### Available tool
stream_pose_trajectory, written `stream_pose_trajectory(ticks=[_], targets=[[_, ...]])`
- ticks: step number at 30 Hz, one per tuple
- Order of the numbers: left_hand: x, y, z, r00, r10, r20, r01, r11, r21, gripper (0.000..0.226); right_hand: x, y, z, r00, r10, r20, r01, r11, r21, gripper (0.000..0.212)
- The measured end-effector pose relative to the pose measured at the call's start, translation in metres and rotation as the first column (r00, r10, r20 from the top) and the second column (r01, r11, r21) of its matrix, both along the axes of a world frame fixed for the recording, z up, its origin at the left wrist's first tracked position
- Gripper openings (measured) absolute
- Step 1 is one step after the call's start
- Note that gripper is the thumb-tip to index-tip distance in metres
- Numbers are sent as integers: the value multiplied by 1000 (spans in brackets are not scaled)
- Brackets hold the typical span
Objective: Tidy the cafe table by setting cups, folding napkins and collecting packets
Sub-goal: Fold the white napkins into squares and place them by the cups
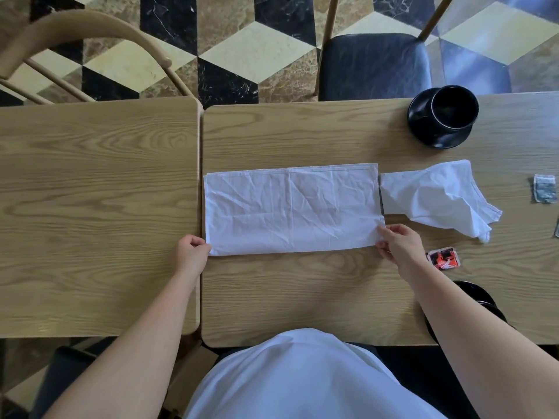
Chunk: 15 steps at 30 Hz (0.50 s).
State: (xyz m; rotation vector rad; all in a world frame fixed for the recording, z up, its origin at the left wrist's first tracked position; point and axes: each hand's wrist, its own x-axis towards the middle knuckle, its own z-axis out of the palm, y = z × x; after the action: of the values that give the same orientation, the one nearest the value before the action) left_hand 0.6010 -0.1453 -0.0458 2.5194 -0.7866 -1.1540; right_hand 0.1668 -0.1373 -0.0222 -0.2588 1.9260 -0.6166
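A white cloth napkin lies flat as a long rectangle, folded once, on the right wooden table. My left hand pinches its near left corner and my right hand pinches its near right corner. A second white napkin lies crumpled just right of it. A black cup stands on a black saucer at the far right. A red and black packet lies right of my right wrist. A grey packet lies near the right edge.
A second wooden table abuts on the left with a narrow gap. A black saucer edge shows beside my right forearm. A dark cushioned chair stands behind the table, a curved wooden chair at far left.
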Motion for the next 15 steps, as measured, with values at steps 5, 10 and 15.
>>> stream_pose_trajectory(ticks=[5, 10, 15], targets=[[1, -3, -1, 1000, 9, -12, -9, 1000, 7, 9, -3, -4, -6, 993, 89, -81, -86, 995, 39, 25], [0, -19, -3, 999, 40, -31, -41, 999, -26, 17, -3, -28, -2, 919, 287, -270, -282, 958, 57, 36], [-4, -58, -3, 999, 30, -39, -33, 997, -63, 23, -3, -71, 0, 928, 289, -237, -280, 957, 69, 26]])
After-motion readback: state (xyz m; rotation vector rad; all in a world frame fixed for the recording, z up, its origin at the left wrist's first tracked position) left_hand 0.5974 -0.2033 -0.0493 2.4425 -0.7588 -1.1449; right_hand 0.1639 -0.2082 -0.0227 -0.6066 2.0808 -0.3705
